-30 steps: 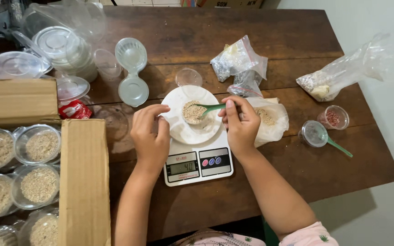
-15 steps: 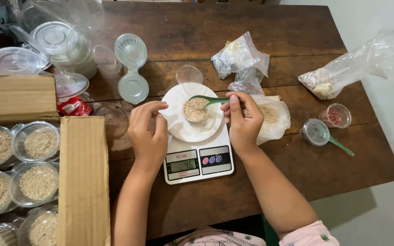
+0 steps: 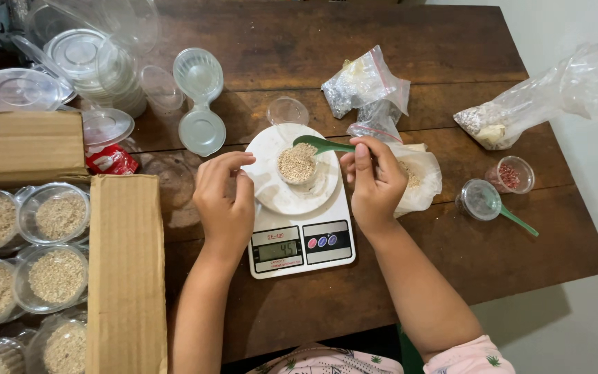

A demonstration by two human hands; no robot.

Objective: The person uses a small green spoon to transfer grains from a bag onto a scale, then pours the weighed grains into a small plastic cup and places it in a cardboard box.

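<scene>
I see the right hand [image 3: 376,181] with fingers pinched shut on a green spoon [image 3: 321,145], its bowl over the small cup of grain [image 3: 297,163]. The cup sits on a white plate [image 3: 278,197] atop the digital scale [image 3: 302,242], mid-worktop [image 3: 451,263]. The left hand [image 3: 224,201] rests at the plate's left edge, fingers curled; whether they grip the plate I cannot tell. Filled cups [image 3: 53,215] lie in a cardboard box [image 3: 124,277] at left.
</scene>
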